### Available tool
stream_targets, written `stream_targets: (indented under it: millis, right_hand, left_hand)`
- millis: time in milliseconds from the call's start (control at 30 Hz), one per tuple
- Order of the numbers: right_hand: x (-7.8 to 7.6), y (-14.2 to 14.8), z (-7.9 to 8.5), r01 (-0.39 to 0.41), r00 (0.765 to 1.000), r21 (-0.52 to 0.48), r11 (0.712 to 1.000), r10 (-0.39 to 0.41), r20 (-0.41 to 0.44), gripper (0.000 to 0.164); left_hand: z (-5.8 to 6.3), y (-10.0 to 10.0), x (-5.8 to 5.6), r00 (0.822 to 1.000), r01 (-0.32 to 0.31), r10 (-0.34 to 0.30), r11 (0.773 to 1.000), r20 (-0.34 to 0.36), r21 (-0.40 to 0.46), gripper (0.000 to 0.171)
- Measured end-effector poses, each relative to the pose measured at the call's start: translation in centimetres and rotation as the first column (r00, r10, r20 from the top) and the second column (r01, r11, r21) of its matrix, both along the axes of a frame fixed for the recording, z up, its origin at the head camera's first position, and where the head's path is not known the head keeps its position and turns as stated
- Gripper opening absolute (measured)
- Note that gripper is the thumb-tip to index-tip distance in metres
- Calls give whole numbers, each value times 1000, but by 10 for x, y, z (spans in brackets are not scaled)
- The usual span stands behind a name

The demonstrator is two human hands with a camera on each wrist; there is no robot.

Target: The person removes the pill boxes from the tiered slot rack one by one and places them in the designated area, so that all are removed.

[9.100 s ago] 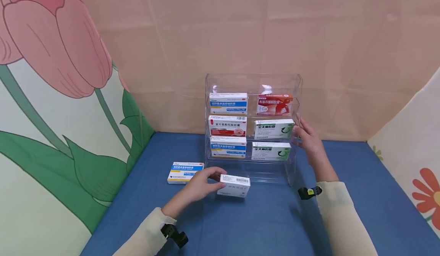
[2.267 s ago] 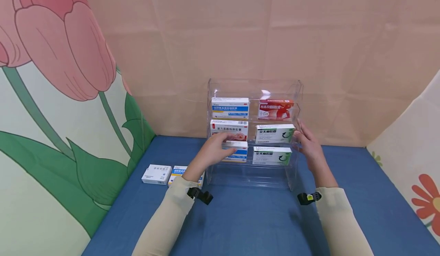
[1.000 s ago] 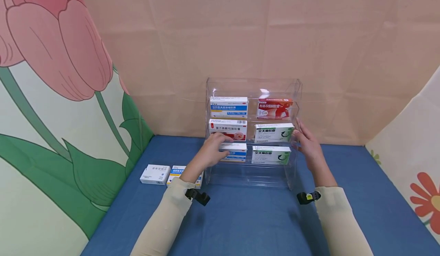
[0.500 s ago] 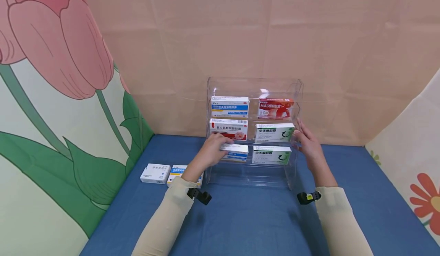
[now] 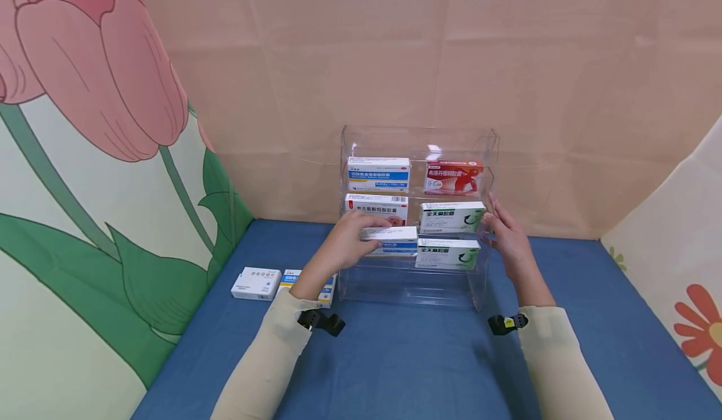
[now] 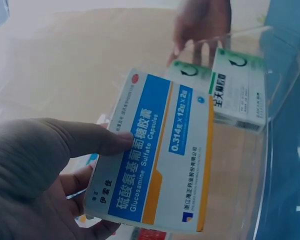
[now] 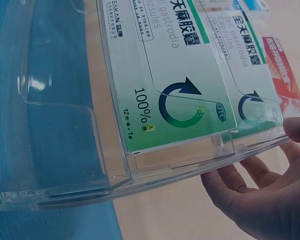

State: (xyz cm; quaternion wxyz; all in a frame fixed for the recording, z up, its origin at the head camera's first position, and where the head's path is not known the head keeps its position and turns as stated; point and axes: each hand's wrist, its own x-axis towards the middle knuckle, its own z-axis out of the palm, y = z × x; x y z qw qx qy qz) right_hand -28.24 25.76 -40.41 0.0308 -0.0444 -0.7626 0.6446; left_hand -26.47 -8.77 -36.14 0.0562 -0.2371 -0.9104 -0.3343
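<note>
On the blue counter (image 5: pixel 423 370) stands a clear rack (image 5: pixel 412 291); the right hand (image 5: pixel 510 238) grips its right edge, and the left hand (image 5: pixel 345 244) pinches a blue-and-white box (image 5: pixel 399 247) at the rack's front, just beside the lower green-and-white box (image 5: pixel 447 259)

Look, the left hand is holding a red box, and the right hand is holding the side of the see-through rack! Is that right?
Not quite: the box in the left hand isn't red. The left wrist view shows it is white with blue and orange bands. The right hand is indeed holding the side of the see-through rack.
</note>
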Motion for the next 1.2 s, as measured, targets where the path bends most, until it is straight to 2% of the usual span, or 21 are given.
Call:
stream_targets:
  millis: [133, 400, 767, 1200]
  right_hand:
    - [0, 0, 1, -2, 1000, -7, 1000, 2, 9, 57]
    - [1, 0, 2, -8, 1000, -24, 1000, 9, 10, 57]
    - [2, -1, 5, -10, 1000, -21, 1000, 10, -2, 57]
    - [3, -3, 7, -13, 1000, -22, 1000, 13, -4, 59]
  left_hand:
    - [4, -7, 5, 1000, 14, -14, 1000, 23, 2, 36]
    - [5, -27, 13, 992, 28, -28, 1000, 123, -4, 36]
    - [-8, -56, 17, 972, 8, 1, 999, 237, -38, 31]
    - [-21, -91, 19, 951, 18, 8, 997, 310, -81, 31]
